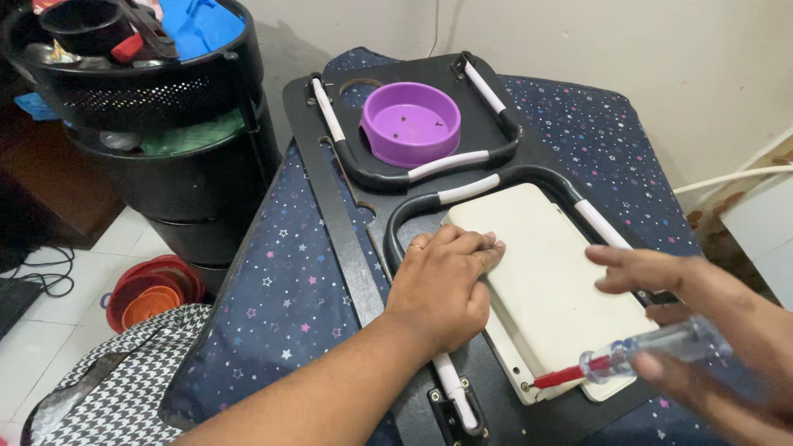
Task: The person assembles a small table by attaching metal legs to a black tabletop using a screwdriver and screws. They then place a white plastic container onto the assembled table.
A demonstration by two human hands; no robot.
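Clear-handled screwdriver (628, 357) — red shank — beside cream panel (541, 285)

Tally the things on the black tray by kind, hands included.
Hands: 2, left hand pressing on the panel, right hand holding the screwdriver
Cream panel: 1
Screwdriver: 1
Purple bowl: 1
Total: 5, all on or over the black tray
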